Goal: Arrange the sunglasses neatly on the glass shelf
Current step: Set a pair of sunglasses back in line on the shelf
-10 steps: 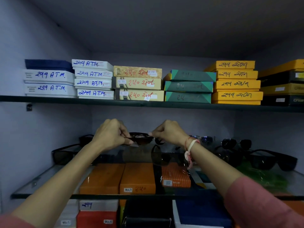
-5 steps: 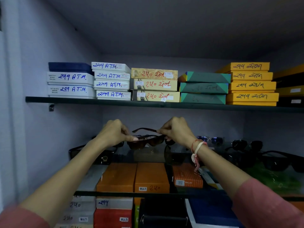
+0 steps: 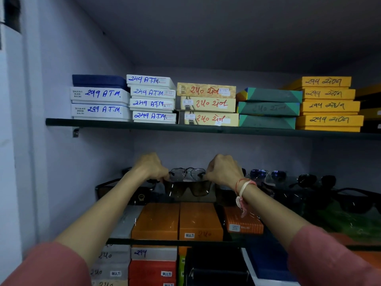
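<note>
A pair of dark brown-lensed sunglasses hangs lens-down between my two hands, just above the glass shelf. My left hand pinches its left corner and my right hand pinches its right corner. Right behind it stands a thin wire-framed pair with pale lenses. More sunglasses line the back of the shelf: a black pair at the left, a blue-lensed pair and dark pairs at the right.
An upper shelf carries stacks of labelled white, yellow, green and orange boxes. Orange boxes lie under the glass shelf, with more boxes below. The side wall closes the left. A large black pair sits at the far right.
The held sunglasses have tipped from lying flat with arms up to hanging lens-down, a little lower toward the shelf. The camera has swung left and closer.
</note>
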The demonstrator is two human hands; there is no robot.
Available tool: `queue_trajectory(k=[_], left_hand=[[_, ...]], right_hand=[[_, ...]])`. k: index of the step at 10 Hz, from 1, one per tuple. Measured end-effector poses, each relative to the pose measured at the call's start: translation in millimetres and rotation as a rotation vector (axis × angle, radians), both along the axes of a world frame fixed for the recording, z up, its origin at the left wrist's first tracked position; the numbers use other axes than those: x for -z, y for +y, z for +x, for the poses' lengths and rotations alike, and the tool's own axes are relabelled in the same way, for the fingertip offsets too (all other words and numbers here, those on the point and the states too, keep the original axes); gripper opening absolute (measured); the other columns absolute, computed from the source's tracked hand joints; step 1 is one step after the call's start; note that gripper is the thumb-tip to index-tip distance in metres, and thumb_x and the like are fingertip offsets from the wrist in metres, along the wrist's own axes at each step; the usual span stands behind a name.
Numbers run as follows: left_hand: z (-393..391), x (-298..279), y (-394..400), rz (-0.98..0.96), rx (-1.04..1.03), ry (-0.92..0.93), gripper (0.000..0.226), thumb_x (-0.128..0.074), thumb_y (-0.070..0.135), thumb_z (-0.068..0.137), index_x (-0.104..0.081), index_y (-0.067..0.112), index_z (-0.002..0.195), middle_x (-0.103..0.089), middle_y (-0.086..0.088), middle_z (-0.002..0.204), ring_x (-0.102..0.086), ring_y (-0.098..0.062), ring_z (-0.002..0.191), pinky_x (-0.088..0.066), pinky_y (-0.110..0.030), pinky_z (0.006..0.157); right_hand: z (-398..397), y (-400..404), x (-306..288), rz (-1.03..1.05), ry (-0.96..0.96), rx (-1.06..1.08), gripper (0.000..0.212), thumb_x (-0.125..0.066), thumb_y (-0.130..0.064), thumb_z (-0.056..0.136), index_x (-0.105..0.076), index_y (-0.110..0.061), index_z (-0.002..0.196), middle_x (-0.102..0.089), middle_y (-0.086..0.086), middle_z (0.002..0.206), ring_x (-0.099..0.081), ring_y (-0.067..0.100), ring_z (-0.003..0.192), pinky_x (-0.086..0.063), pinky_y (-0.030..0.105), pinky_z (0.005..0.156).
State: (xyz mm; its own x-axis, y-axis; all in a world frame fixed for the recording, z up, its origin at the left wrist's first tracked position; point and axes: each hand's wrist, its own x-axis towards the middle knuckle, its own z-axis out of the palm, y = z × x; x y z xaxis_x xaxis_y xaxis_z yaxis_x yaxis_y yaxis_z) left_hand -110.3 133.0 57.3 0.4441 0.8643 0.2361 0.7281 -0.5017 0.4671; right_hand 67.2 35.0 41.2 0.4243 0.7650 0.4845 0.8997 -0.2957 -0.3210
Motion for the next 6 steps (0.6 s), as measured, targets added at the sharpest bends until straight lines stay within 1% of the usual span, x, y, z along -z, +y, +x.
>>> queue_trajectory(k=[1, 2, 3, 4, 5, 6], left_hand=[[1, 8, 7, -0.063, 0.006, 0.044, 0.026, -0.075, 0.017, 0.072, -0.06, 0.014, 0.053, -0.057, 0.003, 0.053, -0.049, -0.009, 0.051, -0.039, -0.021, 0.049], [2, 15, 10, -0.089, 0.013, 0.077, 0.024, -0.075, 0.018, 0.072, -0.063, 0.014, 0.052, -0.059, 0.003, 0.055, -0.051, -0.009, 0.053, -0.043, -0.023, 0.057], [5, 16, 12, -0.073, 0.03, 0.094, 0.026, -0.075, 0.018, 0.073, -0.061, 0.014, 0.052, -0.058, 0.003, 0.053, -0.05, -0.008, 0.05, -0.041, -0.022, 0.052], [3, 11, 8, -0.061, 0.048, 0.137, 0.028, -0.074, 0.024, 0.078, -0.061, 0.014, 0.055, -0.06, 0.003, 0.055, -0.049, -0.007, 0.046, -0.039, -0.019, 0.047], [-5, 5, -3, -0.014, 0.043, 0.109, 0.038, -0.066, 0.038, 0.085, -0.062, 0.012, 0.057, -0.059, 0.0, 0.052, -0.051, -0.011, 0.044, -0.041, -0.021, 0.046], [-17, 2, -30, 0.156, 0.071, -0.036, 0.039, -0.061, 0.045, 0.087, -0.076, 0.009, 0.083, -0.074, -0.006, 0.075, -0.064, -0.017, 0.063, -0.052, -0.026, 0.063]], right_hand=[[0, 9, 8, -0.053, 0.023, 0.003, 0.025, -0.073, -0.029, 0.074, -0.073, -0.004, 0.079, -0.071, 0.011, 0.082, -0.068, 0.029, 0.078, -0.059, 0.037, 0.067], [0, 13, 15, -0.083, 0.021, 0.02, 0.03, -0.077, -0.033, 0.072, -0.061, -0.01, 0.063, -0.06, 0.005, 0.065, -0.058, 0.021, 0.06, -0.044, 0.026, 0.048], [-1, 12, 17, -0.082, 0.031, 0.033, 0.028, -0.075, -0.03, 0.074, -0.058, -0.01, 0.063, -0.054, 0.002, 0.06, -0.054, 0.02, 0.057, -0.034, 0.024, 0.043], [-1, 6, 12, -0.093, 0.034, -0.005, 0.024, -0.073, -0.028, 0.075, -0.072, -0.004, 0.077, -0.068, 0.005, 0.075, -0.064, 0.022, 0.07, -0.05, 0.03, 0.055], [0, -7, 9, -0.003, 0.067, -0.04, 0.018, -0.07, -0.026, 0.079, -0.08, -0.017, 0.09, -0.077, 0.004, 0.095, -0.071, 0.022, 0.085, -0.06, 0.036, 0.077], [2, -45, -3, 0.143, 0.075, -0.064, 0.016, -0.071, -0.03, 0.081, -0.08, -0.024, 0.092, -0.079, -0.002, 0.094, -0.071, 0.016, 0.085, -0.059, 0.031, 0.079]])
